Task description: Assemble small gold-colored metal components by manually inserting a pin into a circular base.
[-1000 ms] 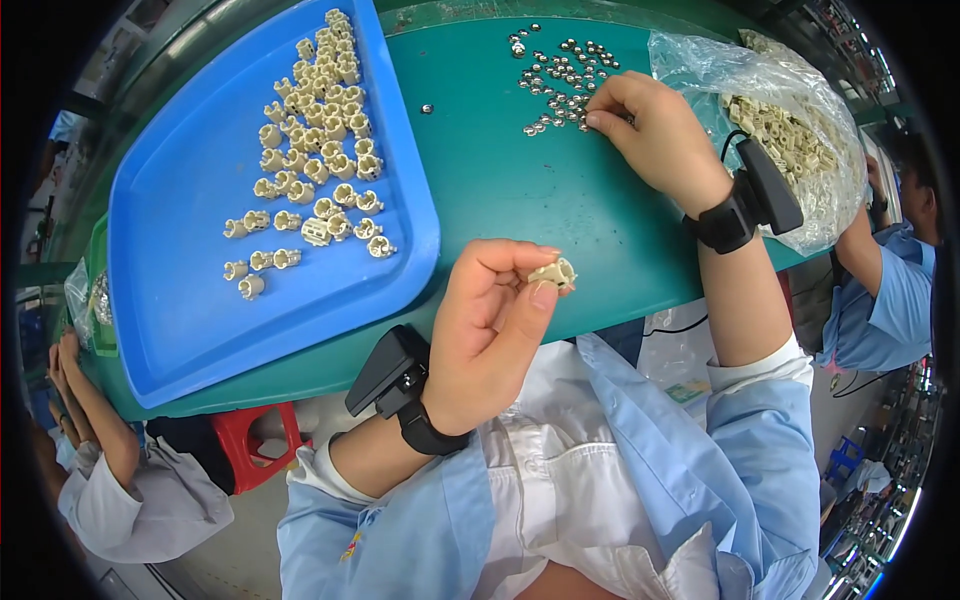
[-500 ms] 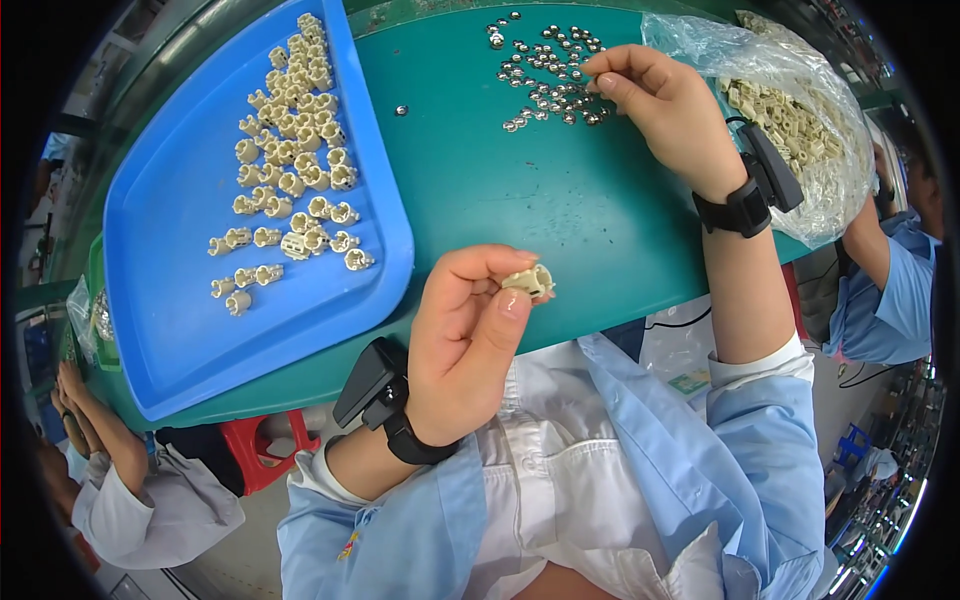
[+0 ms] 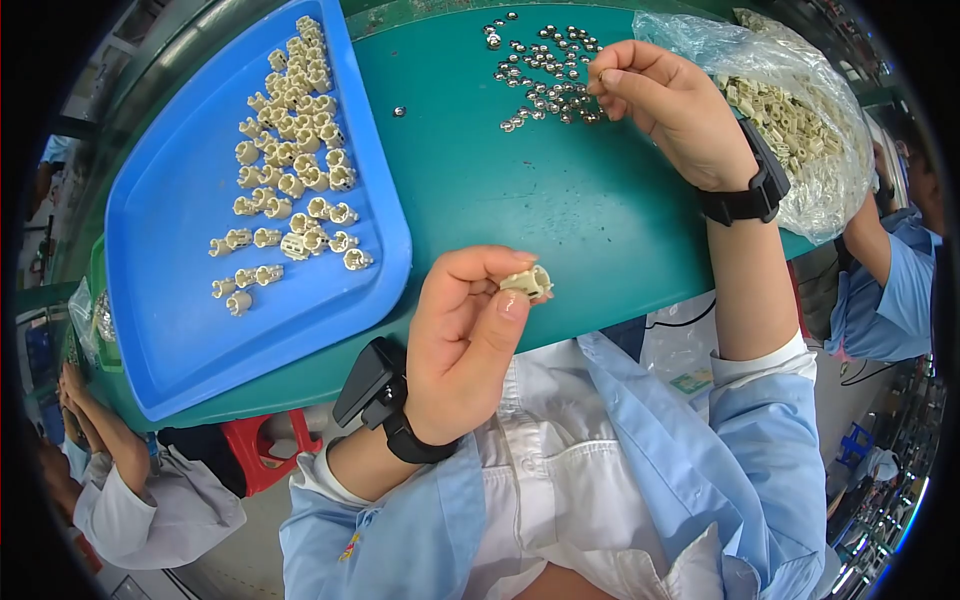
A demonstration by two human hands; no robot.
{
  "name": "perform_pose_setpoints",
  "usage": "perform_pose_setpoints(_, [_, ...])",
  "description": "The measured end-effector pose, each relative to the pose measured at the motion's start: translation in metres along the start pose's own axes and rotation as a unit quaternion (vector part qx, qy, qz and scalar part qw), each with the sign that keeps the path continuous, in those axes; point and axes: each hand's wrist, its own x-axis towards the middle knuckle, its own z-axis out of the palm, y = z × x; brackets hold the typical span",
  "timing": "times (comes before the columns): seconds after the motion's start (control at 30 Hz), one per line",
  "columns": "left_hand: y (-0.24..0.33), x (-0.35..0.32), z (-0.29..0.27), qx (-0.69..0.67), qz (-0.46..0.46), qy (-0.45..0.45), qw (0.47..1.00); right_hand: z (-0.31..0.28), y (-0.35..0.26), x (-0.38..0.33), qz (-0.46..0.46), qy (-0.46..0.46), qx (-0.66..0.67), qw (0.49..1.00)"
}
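Between thumb and fingers of my left hand [image 3: 465, 345] is a cream plastic socket part [image 3: 528, 284], a short hollow cylinder with its open end facing right. It is held above the green tabletop near my body. My right hand [image 3: 665, 105] is farther off, at the right edge of a scatter of small shiny round metal pieces [image 3: 540, 88]. Its thumb and forefinger are pinched together; what lies between them, if anything, is too small to make out.
A blue tray [image 3: 170, 340] on the left holds many similar cream plastic parts [image 3: 290, 150]. At the far right, a clear plastic bag [image 3: 835, 190] is full of cream parts. One lone metal piece [image 3: 399, 111] lies beside the tray. Other people sit at both sides.
My right hand has turned slightly at the wrist, its fingertips still pinched beside the metal pieces. My left hand keeps its grip on the cream part, nearly unmoved.
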Motion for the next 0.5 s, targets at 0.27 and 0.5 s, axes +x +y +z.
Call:
perform_pose_setpoints(0.27, [-0.0002, 0.0003, 0.0, 0.0, 0.004, -0.002, 1.0, 0.007, -0.0025, -0.0022, -0.026, 0.058, -0.088, 0.994])
perform_pose_setpoints(0.5, [0.0007, 0.0, 0.0015, 0.005, 0.002, -0.005, 1.0, 0.0068, 0.003, -0.0007, -0.045, 0.126, -0.274, 0.952])
